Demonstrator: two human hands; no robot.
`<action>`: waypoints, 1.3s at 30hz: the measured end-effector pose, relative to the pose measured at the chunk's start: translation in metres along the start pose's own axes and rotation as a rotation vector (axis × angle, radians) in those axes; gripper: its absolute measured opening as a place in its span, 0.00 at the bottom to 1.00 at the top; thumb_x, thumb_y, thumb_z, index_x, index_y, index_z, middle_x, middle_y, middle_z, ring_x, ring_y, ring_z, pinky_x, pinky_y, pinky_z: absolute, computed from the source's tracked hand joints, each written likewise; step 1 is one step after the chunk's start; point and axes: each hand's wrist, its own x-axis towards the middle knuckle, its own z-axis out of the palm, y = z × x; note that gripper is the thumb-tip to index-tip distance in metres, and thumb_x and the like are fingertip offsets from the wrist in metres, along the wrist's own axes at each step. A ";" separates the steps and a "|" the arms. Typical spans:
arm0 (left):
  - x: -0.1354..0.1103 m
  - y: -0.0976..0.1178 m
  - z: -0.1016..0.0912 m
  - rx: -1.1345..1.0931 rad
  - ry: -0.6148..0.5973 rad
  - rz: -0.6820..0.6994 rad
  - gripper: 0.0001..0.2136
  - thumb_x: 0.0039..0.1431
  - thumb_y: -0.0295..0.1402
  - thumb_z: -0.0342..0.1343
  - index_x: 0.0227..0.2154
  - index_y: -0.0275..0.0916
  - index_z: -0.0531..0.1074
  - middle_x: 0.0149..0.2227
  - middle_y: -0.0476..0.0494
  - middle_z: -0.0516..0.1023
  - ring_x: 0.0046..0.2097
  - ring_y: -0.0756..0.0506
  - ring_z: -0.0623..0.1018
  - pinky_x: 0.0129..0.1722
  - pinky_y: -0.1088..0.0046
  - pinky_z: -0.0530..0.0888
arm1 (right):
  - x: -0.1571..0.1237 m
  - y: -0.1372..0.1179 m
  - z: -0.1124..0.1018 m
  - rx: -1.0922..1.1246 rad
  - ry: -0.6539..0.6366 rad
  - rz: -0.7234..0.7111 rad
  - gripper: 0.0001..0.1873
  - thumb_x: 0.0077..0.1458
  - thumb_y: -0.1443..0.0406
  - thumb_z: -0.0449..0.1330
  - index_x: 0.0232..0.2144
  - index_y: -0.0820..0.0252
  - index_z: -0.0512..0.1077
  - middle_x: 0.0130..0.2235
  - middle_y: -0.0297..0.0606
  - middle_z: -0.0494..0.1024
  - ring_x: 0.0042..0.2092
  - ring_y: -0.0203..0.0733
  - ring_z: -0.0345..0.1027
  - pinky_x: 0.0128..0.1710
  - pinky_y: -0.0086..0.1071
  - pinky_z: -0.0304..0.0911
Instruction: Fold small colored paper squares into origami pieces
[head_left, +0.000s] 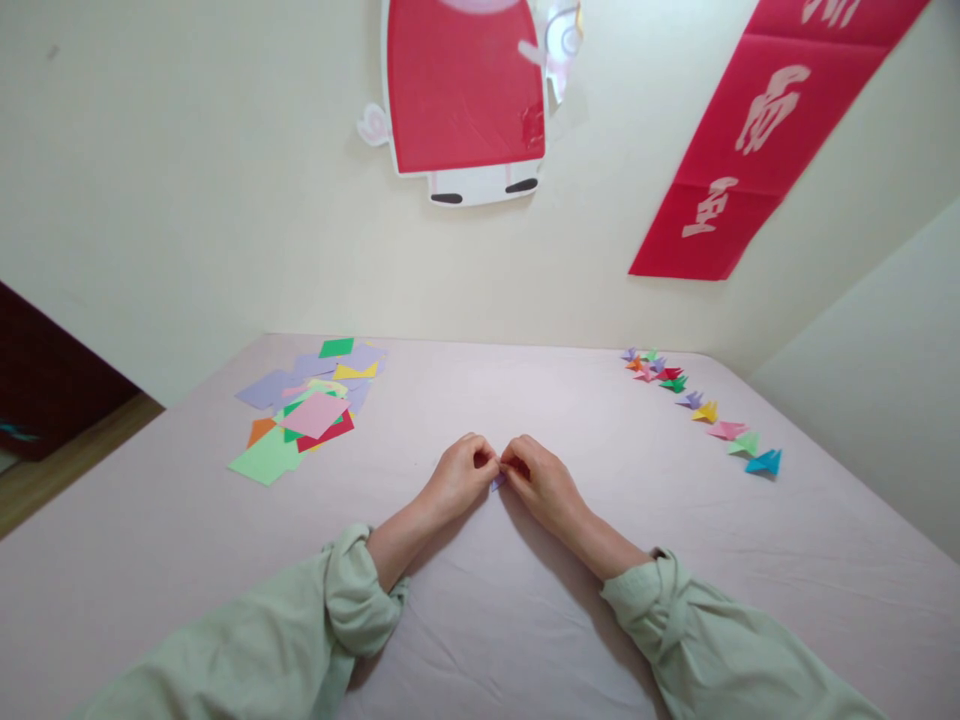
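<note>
At the middle of the table (465,640), left hand (466,473) and right hand (541,483) pinch a purple paper (498,482) (mostly hidden; seemingly folded). Farther, coloured sheets (316,414) lie near the far left corner, folded figures (706,412) by the right edge.

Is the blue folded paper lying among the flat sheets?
No, the blue folded paper lies to the right of the right hand, and the flat sheets to the left of the left hand.

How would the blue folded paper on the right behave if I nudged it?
The blue folded paper looks thin, so it's probably very light and easily shifted. Its folds likely lend some stiffness, though a firm squeeze could crumple it. Its angular outline makes rolling seem unlikely.
</note>
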 end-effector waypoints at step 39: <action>0.004 0.001 -0.003 0.002 -0.112 -0.058 0.04 0.45 0.29 0.51 0.19 0.37 0.63 0.22 0.53 0.66 0.26 0.52 0.65 0.26 0.76 0.60 | -0.002 0.002 -0.001 -0.114 -0.048 -0.048 0.07 0.54 0.73 0.53 0.29 0.56 0.65 0.33 0.31 0.67 0.30 0.35 0.60 0.30 0.27 0.53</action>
